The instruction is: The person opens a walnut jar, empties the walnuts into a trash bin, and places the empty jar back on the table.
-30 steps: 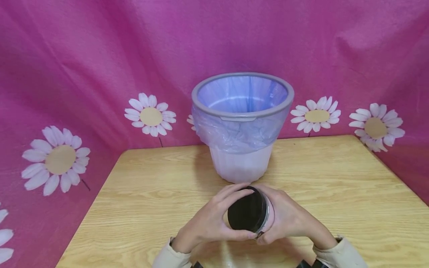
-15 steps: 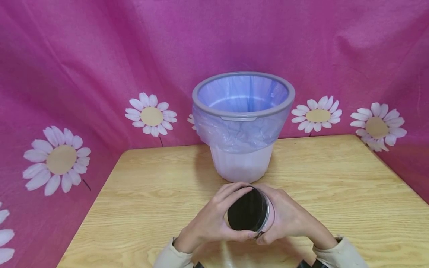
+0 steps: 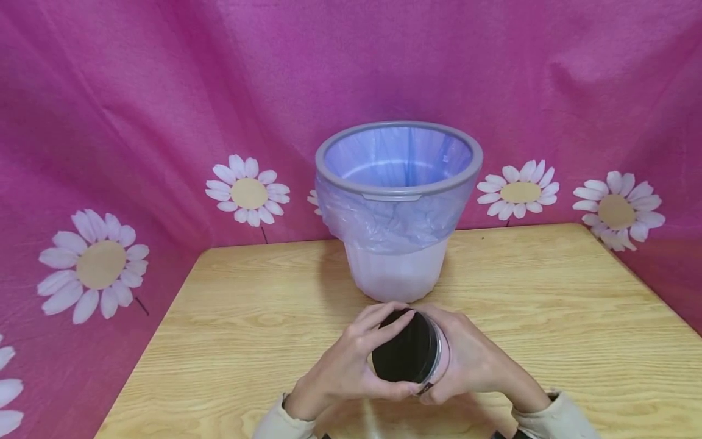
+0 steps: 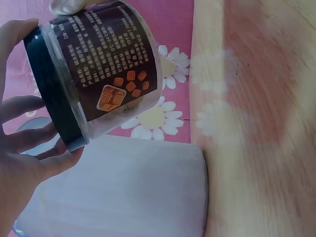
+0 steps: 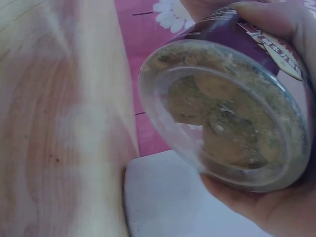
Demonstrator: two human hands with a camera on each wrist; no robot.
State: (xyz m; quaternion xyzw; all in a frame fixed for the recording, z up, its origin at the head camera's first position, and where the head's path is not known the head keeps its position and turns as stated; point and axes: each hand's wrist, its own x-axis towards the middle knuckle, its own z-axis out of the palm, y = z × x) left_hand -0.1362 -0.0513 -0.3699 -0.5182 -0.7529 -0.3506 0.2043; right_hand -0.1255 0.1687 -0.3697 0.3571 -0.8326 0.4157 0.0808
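L grip [image 3: 351,367] curls round black lid [image 3: 403,352], R grip [image 3: 476,358] round jar [image 4: 109,61], tilted above counter [image 3: 249,311] near bin [image 3: 395,274]; if lid pops suddenly, crumbs [image 5: 237,61] (loads at base) may spill b/c of tilt.

a white waste bin [image 3: 396,274] stands upright on the wood-grain counter [image 3: 258,317], a translucent bluish bin liner [image 3: 389,224] spread inside and hanging down over its outer wall, with a grey rim ring [image 3: 395,191] round the mouth. behind the counter hangs a creased magenta cloth [image 3: 263,73] patterned with white daisies [image 3: 248,194] with pale yellow centres.
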